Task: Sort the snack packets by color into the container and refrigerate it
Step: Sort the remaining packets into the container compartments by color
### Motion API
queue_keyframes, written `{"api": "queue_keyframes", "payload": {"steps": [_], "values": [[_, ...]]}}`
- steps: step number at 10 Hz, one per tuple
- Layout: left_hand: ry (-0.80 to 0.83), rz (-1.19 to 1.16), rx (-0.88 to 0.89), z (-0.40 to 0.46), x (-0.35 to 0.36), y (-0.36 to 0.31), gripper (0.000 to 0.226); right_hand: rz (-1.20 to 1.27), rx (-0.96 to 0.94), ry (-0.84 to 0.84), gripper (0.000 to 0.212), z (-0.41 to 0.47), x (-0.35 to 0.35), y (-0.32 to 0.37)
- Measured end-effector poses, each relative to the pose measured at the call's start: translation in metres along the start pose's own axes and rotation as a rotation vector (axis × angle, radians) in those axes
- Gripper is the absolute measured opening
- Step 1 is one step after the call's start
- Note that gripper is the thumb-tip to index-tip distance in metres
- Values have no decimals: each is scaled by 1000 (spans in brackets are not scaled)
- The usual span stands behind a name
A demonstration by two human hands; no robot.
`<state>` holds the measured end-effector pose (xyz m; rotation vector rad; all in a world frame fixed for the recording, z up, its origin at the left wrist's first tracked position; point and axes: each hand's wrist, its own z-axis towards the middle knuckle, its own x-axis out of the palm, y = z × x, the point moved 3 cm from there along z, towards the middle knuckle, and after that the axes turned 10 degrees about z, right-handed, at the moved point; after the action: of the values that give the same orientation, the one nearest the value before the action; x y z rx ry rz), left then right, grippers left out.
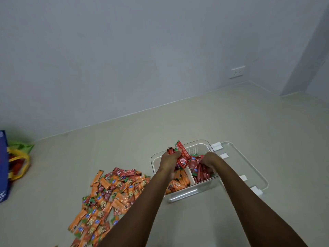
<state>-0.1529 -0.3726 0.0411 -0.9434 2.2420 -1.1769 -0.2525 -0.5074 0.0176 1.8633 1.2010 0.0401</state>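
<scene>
Your left hand (170, 160) hovers above the clear plastic container (188, 194) on the pale floor (178, 122), fingers curled around a bunch of red snack packets (182, 156) that stick up and out of your fist. Your right hand (208, 160) reaches down into the container's right-hand compartment, fingers bent in among the red packets (201, 172) already stacked there; whether it grips one or only presses on them cannot be told. A white divider (189, 172) splits the container: orange packets (178, 182) lie in the left compartment, partly hidden under your left forearm, and the red ones fill the right. A white perforated panel shows at the far end of the container.

Just beside the container on its right lies its clear lid (249, 168) with white clips along the edges, flat on the floor.

To the left of the container, near your left forearm, the unsorted pile of packets (110, 198) spreads across the floor, mostly orange with red ones mixed in, especially along its far edge. The pile runs down to the bottom edge of the view.

Well apart at the far left stands a blue bag (3, 166), with a green bag with yellow handles (19, 157) bunched just beside it. A white wall (124, 59) rises behind, carrying a power socket (236, 72) low on the right.
</scene>
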Motion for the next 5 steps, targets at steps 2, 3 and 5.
{"api": "queue_keyframes", "payload": {"steps": [2, 3, 5], "values": [[-114, 276, 3, 30, 41, -22, 16, 118, -119, -44, 27, 7, -17, -13], [-68, 726, 35, 41, 67, -29, 28, 376, -158, -119, 32, 1, -23, -26], [38, 1031, 138, 50, 88, -23, 33, 571, -191, -128, 21, -13, -31, -36]]}}
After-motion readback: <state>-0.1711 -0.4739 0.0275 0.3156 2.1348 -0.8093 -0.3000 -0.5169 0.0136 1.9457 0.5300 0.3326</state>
